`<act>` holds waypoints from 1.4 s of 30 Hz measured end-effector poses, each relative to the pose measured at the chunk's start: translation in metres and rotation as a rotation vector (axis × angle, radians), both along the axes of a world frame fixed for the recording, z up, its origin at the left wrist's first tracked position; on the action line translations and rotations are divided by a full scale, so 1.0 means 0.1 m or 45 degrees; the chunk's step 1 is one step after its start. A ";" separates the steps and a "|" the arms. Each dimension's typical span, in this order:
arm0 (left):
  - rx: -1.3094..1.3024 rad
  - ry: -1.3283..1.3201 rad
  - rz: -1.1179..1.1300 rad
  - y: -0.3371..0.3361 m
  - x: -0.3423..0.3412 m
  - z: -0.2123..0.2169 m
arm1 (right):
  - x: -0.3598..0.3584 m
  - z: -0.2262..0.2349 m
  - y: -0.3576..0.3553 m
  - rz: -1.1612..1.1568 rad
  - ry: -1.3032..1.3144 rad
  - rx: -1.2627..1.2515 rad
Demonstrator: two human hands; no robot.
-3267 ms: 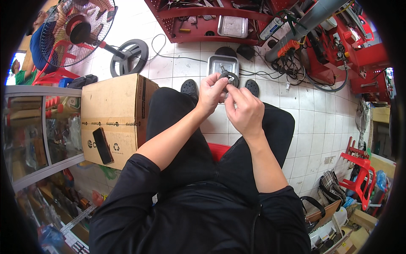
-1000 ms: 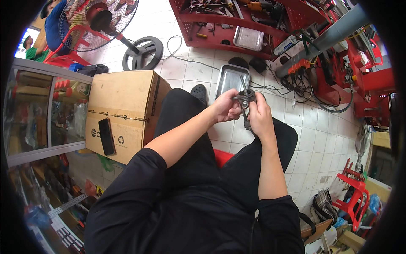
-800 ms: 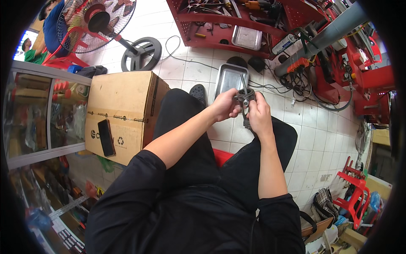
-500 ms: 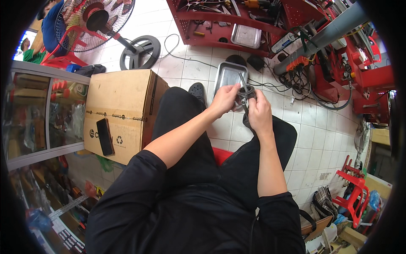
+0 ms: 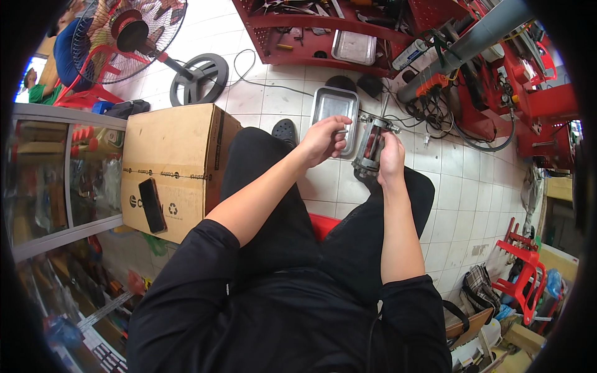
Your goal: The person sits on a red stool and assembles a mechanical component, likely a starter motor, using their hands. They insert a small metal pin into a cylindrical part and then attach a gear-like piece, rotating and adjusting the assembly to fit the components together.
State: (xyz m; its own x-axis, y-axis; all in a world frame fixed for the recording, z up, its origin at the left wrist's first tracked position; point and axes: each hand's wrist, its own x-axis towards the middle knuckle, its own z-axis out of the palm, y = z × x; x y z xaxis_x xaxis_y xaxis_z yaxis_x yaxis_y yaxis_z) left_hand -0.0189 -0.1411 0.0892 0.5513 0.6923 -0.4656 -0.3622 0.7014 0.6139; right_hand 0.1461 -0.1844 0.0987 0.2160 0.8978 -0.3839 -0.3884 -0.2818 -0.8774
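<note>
motor core (image 5: 372, 146) stands near upright, shaft up; right hand (image 5: 390, 156) grips it, left hand (image 5: 323, 138) pinches its side.

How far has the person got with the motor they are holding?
Done: the small motor is off the floor and held over the knees, its metal frame bare. In hand: the right hand grips it while the left hand works at its side by the steel tray. What remains cannot be told; the tray's contents are unclear.

A phone (image 5: 152, 204) lies on the cardboard box (image 5: 171, 149), left of the person's legs; a metal tray (image 5: 334, 107) lies ahead
</note>
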 end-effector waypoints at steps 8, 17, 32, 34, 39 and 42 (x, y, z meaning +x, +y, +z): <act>-0.161 -0.412 -0.035 0.01 -0.02 -0.04 | 0.01 0.00 0.00 0.063 0.033 -0.027; -0.173 -0.462 -0.120 0.04 -0.08 -0.06 | 0.03 0.01 0.01 0.094 0.262 -0.046; 0.005 -0.135 -0.144 0.01 0.00 -0.12 | -0.06 0.07 0.04 0.003 0.400 -0.137; -0.134 -0.156 0.000 0.00 0.03 -0.12 | 0.00 -0.02 0.05 -0.040 0.414 -0.128; -0.218 -0.301 0.045 0.01 -0.02 -0.11 | 0.18 -0.28 0.04 0.203 0.506 0.012; -0.116 -0.241 0.068 0.01 0.00 -0.11 | 0.07 -0.26 0.02 0.167 0.466 -0.049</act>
State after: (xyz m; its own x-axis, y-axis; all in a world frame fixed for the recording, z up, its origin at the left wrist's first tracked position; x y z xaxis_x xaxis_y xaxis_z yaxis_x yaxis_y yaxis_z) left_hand -0.0193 -0.1401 0.0784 0.5985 0.6825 -0.4196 -0.5029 0.7277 0.4664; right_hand 0.1532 -0.1822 0.0723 -0.0574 0.8921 -0.4482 -0.6319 -0.3800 -0.6755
